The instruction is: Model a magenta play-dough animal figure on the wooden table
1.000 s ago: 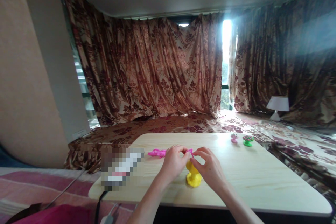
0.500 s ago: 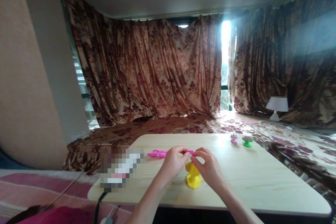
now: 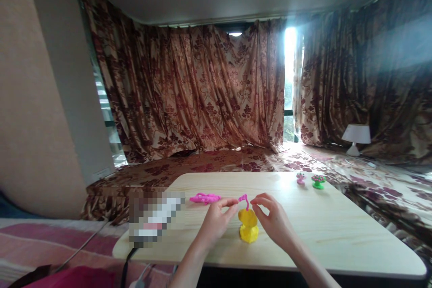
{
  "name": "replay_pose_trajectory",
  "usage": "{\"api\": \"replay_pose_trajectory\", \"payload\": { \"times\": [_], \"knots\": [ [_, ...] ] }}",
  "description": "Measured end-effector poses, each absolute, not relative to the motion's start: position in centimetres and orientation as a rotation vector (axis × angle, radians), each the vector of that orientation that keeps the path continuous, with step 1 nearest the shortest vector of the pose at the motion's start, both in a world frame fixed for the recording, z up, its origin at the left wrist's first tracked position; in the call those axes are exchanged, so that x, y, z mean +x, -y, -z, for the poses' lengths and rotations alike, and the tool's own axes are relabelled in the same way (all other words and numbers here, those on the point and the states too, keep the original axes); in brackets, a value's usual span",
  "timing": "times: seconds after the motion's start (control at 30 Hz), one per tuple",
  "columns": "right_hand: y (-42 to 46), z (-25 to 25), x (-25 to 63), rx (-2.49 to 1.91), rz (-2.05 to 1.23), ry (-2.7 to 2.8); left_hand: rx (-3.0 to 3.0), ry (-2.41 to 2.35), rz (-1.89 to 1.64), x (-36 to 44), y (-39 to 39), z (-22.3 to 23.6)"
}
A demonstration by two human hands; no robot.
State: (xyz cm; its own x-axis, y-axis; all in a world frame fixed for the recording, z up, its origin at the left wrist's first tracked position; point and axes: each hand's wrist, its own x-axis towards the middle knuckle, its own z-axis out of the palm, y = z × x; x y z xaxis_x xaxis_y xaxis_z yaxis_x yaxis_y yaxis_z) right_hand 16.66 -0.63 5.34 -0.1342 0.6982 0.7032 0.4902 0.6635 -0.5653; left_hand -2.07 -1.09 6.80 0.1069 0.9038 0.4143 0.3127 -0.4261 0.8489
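Observation:
A yellow figure that looks like modelling clay stands upright on the table in front of me, with a scalloped base and a rounded top. A thin bent pink strip rises from its top and hooks over to the left. My left hand is at the strip's left end, thumb and forefinger slightly apart; whether a fingertip touches it I cannot tell. To the right of the strip, my right hand hovers with thumb and forefinger parted and nothing between them. A bundle of pink pieces lies beyond my left hand.
The pale wooden table carries a small pink figure and a green one with a dotted top at its far right. A blurred-out object lies at left. Behind are curtains and a white lamp.
Both hands have let go of the pink strip and drawn apart, left hand to the left, right hand slightly right. The strip now stands unheld on the yellow figure.

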Motion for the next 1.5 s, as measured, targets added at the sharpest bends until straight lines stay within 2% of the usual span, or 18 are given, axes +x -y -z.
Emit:
{"api": "replay_pose_trajectory", "payload": {
  "times": [0.6, 1.5],
  "knots": [
    [1.1, -5.1, 15.5, -0.948, -0.233, 1.807, 1.785, -1.142, -1.393, 0.5, -0.1, -6.5],
    [-0.4, -5.7, 15.8, -0.921, -0.473, 1.725, 1.951, -1.236, -1.437, 1.2, 1.0, -4.8]
  ]
}}
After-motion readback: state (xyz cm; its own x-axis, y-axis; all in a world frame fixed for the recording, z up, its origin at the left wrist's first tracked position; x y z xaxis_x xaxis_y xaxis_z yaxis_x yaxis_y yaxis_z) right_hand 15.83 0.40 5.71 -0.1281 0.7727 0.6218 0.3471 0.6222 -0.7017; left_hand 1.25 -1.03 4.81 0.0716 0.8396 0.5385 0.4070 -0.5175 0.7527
